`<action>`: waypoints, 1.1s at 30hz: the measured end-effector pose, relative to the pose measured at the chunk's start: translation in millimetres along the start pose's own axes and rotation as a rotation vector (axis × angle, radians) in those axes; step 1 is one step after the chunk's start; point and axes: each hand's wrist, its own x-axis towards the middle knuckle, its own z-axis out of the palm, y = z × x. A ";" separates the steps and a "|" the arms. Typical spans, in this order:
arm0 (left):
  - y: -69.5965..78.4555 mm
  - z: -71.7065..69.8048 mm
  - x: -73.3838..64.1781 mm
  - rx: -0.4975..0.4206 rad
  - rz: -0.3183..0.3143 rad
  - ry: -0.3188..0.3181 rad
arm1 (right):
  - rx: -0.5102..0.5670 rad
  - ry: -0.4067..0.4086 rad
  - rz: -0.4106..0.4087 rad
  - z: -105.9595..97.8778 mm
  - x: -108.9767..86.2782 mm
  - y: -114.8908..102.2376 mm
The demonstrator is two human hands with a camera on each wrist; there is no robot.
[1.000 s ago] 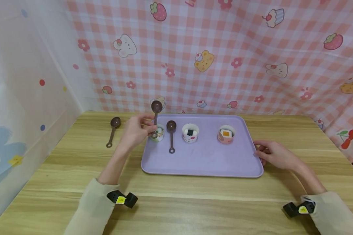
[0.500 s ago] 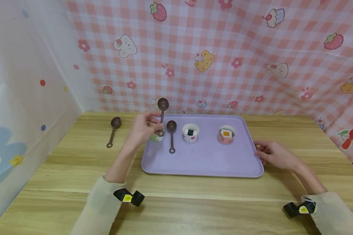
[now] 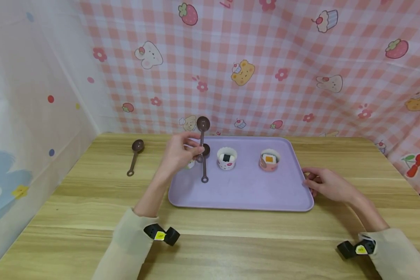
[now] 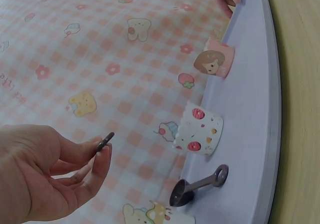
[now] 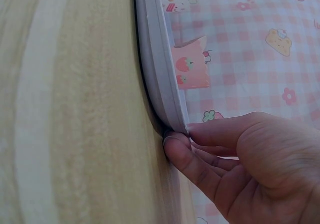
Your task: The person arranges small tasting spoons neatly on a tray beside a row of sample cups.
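My left hand (image 3: pixel 180 151) pinches a brown measuring spoon (image 3: pixel 203 124) by its handle, bowl up, above the left part of the lilac tray (image 3: pixel 252 194). Beneath it, a second brown measuring spoon (image 3: pixel 204 171) lies on the tray, its bowl partly covered in the head view. Thumb and fingers of my right hand (image 5: pixel 280 164) grip the tray's right edge. On the tray stand a white patterned paper cup (image 3: pixel 226 165) holding a white piece with a black strip, and a pink one (image 3: pixel 268 167) with an orange-topped white piece. A third paper cup (image 3: pixel 191 164) is mostly hidden behind my left hand.
Another brown measuring spoon (image 3: pixel 134 158) lies on the wooden table (image 3: pixel 231 241) left of the tray. A pink checked cloth (image 3: pixel 210 77) hangs behind the table, and a white printed sheet (image 3: pixel 38 116) hangs at the left.
My left hand has carried its spoon rightward, from over the leftmost cup to over the spoon on the tray. The right hand and tray have stayed put.
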 end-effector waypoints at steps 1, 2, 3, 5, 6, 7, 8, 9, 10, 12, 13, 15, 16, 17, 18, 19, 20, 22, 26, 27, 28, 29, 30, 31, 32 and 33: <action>0.7 0.9 0.1 0.000 -0.002 0.001 | -0.002 0.001 0.001 0.0 0.0 -0.1; 1.1 2.0 0.3 -0.002 -0.007 0.002 | -0.003 0.001 0.001 0.0 0.0 -0.2; 1.4 2.9 0.7 0.000 -0.005 0.002 | -0.005 0.001 0.002 0.0 0.0 -0.2; 2.2 4.9 1.2 -0.006 -0.008 0.001 | -0.006 0.001 0.004 0.1 0.0 -0.4; 2.7 5.9 1.3 -0.005 -0.009 0.001 | -0.006 0.001 0.005 0.1 0.0 -0.4; 3.0 6.7 1.3 -0.006 -0.008 -0.001 | -0.005 0.001 0.007 0.1 0.0 -0.3; 3.4 7.8 1.4 -0.010 -0.006 -0.004 | -0.005 0.001 0.008 0.1 0.1 -0.3; 3.6 8.7 1.8 -0.010 -0.002 -0.004 | -0.005 0.002 0.010 0.1 0.1 -0.3; 4.4 9.7 1.9 -0.015 0.001 -0.004 | -0.003 0.002 0.011 0.1 0.1 -0.1; 5.4 11.7 2.2 -0.022 0.007 -0.005 | 0.001 0.001 0.013 0.0 0.1 -0.1; 5.5 12.6 2.6 -0.027 0.014 -0.007 | 0.002 0.001 0.014 0.0 0.1 -0.1; 6.1 14.6 3.0 -0.028 0.025 -0.006 | 0.003 0.000 0.011 -0.2 0.0 -0.2; 6.8 15.7 2.9 -0.032 0.028 -0.008 | 0.003 -0.001 0.009 -0.2 0.0 -0.4; 7.0 16.6 2.9 -0.032 0.033 -0.010 | 0.001 0.000 0.008 -0.3 0.0 -0.5; 7.2 17.7 2.9 -0.030 0.039 -0.010 | 0.001 -0.001 0.008 -0.3 -0.1 -0.4; 7.4 18.7 3.1 -0.031 0.043 -0.012 | 0.000 -0.001 0.008 -0.3 0.0 -0.2; 8.1 19.7 3.0 -0.030 0.043 -0.013 | 0.000 -0.001 0.008 -0.2 -0.1 -0.1; 9.4 21.3 3.3 -0.037 0.039 -0.019 | 0.006 -0.001 0.011 -0.1 -0.1 0.1; 12.4 24.4 3.8 -0.053 0.026 -0.021 | 0.016 -0.002 0.008 -0.2 -0.1 -0.2; 13.0 25.4 4.0 -0.058 0.025 -0.021 | 0.017 -0.001 0.006 -0.3 -0.1 -0.4; 13.6 26.4 4.0 -0.063 0.027 -0.021 | 0.016 -0.002 0.004 -0.4 -0.1 -0.5; 14.1 27.3 4.1 -0.064 0.029 -0.020 | 0.015 -0.002 0.003 -0.5 -0.1 -0.7; 14.5 28.3 4.2 -0.066 0.032 -0.021 | 0.013 -0.002 0.002 -0.5 0.0 -0.9; 14.8 29.4 4.3 -0.066 0.037 -0.020 | 0.013 -0.002 0.001 -0.5 0.0 -1.0; 15.0 30.3 4.2 -0.067 0.038 -0.020 | 0.013 -0.002 0.001 -0.5 0.0 -1.0; 15.0 31.3 4.2 -0.068 0.041 -0.020 | 0.012 -0.002 0.002 -0.5 0.1 -1.0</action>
